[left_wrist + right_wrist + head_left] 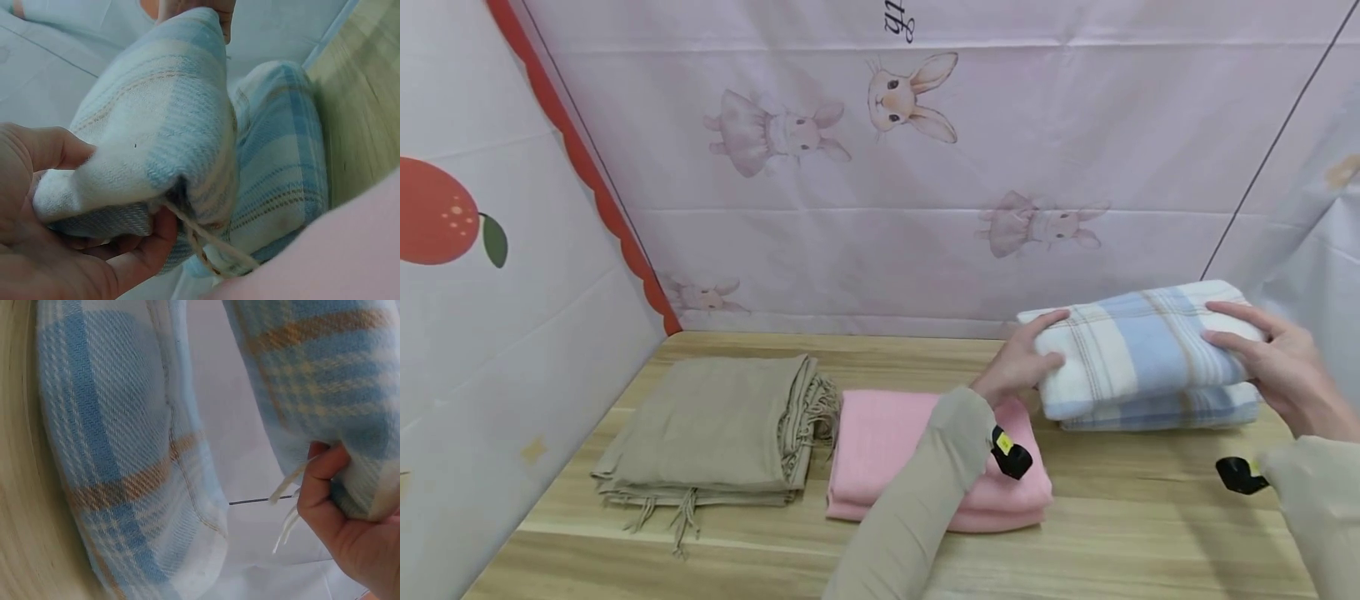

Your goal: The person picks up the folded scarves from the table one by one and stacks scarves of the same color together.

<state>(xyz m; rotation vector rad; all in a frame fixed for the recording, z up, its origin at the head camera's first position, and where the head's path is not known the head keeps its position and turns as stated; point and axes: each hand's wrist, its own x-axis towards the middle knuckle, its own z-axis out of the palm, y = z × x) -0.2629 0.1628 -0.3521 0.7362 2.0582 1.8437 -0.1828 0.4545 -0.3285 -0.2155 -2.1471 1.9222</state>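
A folded plaid scarf [1150, 342] in white, light blue and tan is held up, tilted, at the right of the table. My left hand [1021, 362] pinches its left end, thumb on top and fingers curled underneath in the left wrist view. At the other end my right hand [1288, 358] grips the cloth, with short white fringe [287, 519] hanging by its fingers in the right wrist view. Below lies another folded layer of the same plaid [1165, 410] on the table; whether the two are joined, I cannot tell.
A folded pink cloth [887, 450] lies mid-table, partly under my left forearm. Left of it is a folded olive-beige scarf [715, 425] with fringe. A rabbit-print sheet [880, 250] stands behind the wooden table [1112, 542]; a white sheet [512, 333] borders the left.
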